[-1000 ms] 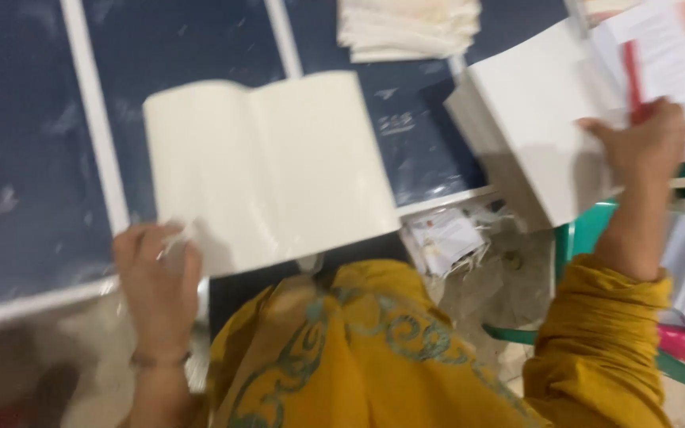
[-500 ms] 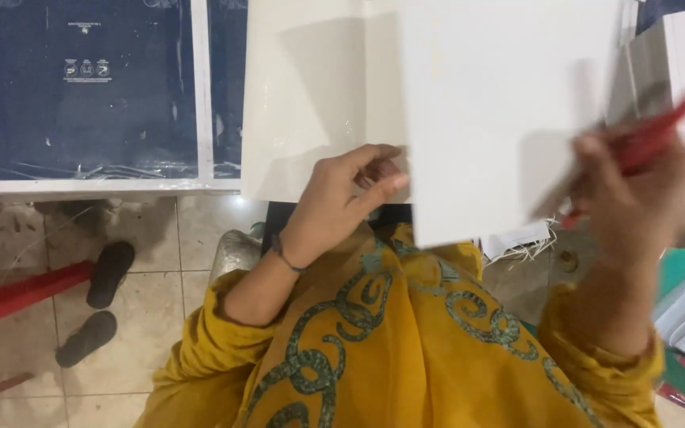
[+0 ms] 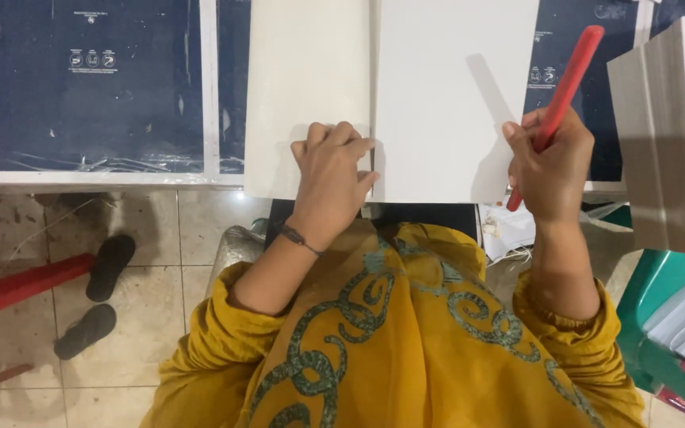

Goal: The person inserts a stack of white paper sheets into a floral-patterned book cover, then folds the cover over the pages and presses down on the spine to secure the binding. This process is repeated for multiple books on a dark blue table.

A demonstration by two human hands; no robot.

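A blank white folded sheet (image 3: 438, 87) lies open in front of me on dark blue printed sheets (image 3: 93, 87). My left hand (image 3: 331, 170) rests flat on it near the centre fold at its lower edge, fingers together. My right hand (image 3: 552, 162) sits at the sheet's right edge, closed around a red stick-shaped tool (image 3: 560, 91) that points up and to the right. Yellow patterned sleeves cover both my arms.
A tall stack of white paper (image 3: 667, 135) stands at the right, above a green plastic stool (image 3: 660, 317). Crumpled wrapping (image 3: 505, 230) lies below the sheet. A pair of dark sandals (image 3: 97, 297) and a red bar (image 3: 17, 285) lie on the tiled floor at left.
My view has swung down and settled. The white sheet that my right hand carried in now lies flat on the open pile. My left hand has moved onto the fold.
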